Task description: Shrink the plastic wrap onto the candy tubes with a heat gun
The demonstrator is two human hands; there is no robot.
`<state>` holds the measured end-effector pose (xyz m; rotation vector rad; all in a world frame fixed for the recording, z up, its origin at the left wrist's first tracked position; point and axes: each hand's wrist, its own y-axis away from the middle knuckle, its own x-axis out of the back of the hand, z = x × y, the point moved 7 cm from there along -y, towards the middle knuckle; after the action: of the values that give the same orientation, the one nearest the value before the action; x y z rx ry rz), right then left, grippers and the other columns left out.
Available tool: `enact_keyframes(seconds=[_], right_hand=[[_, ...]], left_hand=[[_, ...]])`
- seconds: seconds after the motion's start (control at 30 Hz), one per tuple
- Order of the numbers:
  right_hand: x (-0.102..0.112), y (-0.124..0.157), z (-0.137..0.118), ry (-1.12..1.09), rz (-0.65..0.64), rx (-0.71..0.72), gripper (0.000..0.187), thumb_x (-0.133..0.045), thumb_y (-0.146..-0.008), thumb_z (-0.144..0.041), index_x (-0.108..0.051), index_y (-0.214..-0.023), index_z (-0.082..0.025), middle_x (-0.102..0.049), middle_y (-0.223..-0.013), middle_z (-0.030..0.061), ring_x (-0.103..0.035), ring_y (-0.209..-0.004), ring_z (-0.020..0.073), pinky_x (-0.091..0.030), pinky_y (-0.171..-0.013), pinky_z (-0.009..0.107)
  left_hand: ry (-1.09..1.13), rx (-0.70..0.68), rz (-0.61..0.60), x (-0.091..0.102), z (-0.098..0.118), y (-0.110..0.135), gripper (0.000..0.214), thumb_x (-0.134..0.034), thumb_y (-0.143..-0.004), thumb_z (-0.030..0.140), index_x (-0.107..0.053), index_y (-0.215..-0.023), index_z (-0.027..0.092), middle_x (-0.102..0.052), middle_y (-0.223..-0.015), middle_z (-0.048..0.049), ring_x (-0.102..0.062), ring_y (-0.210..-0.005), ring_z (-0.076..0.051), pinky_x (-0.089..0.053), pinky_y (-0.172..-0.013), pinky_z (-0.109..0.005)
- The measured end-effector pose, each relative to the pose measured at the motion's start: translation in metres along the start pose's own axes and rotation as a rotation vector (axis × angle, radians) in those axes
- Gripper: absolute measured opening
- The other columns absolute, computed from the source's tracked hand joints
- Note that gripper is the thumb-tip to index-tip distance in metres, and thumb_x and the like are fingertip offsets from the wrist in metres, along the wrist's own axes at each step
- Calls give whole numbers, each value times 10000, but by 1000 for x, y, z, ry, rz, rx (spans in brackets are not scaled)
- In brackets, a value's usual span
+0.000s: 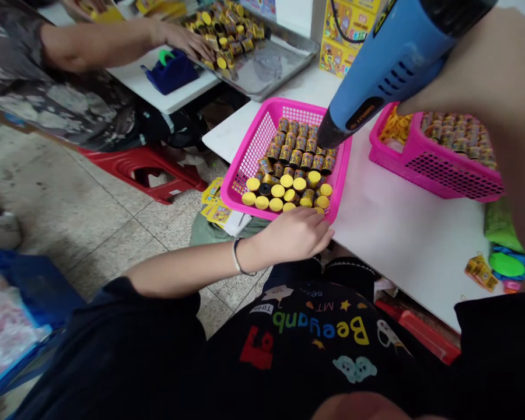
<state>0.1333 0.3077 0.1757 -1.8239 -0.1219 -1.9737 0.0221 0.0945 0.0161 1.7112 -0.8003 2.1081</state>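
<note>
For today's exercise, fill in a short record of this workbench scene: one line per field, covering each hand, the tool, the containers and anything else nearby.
left hand: rests on the near rim of the pink basket
right hand: grips the blue heat gun
heat gun nozzle: points down at the small yellow-capped containers in the basket
second pink basket: right, holds more containers
table: white
co-worker's hand: on the metal tray of containers
tape dispenser: blue, beside the tray
</note>
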Motion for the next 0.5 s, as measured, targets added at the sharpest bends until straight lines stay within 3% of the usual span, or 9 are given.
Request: enact_keyframes(seconds=[0.13,0.33,0.43,0.5], right_hand=[[-10,-5,-13,54,-108,33,476,-937,-658,-386,-725,-1029,-174,-764,-1233,114,-536,-1414,549,-556,-1080,638],[-17,-8,-13,139,-178,101,426,-882,-706,-489,-692,-1015,-266,-753,-1048,48,-685,-1266,442,-570,-1040,579],[-13,-5,-11,122,-197,96,419,-880,-683,-486,-688,-991,-277,-742,-1053,38,-674,-1278,435,-564,-1016,554],[-9,0,-11,122,-202,77,403,-879,-680,-443,-691,-983,-254,-747,-1116,56,-657,-1310,455,-548,-1031,567]], left_hand=[[25,-118,154,26,17,27,407,-412,-1087,312,-758,-909,194,-791,-848,-66,-733,-792,-197,-584,-739,-347],[10,-237,483,83,17,55,343,-438,-1042,243,-744,-888,218,-795,-773,6,-729,-667,-153,-555,-611,-294],[51,-126,598,104,-15,57,471,-321,-1097,266,-707,-828,237,-755,-694,18,-711,-660,-143,-530,-608,-298],[62,149,636,108,-64,47,562,-251,-1130,310,-691,-789,233,-725,-665,23,-682,-666,-122,-524,-662,-285]])
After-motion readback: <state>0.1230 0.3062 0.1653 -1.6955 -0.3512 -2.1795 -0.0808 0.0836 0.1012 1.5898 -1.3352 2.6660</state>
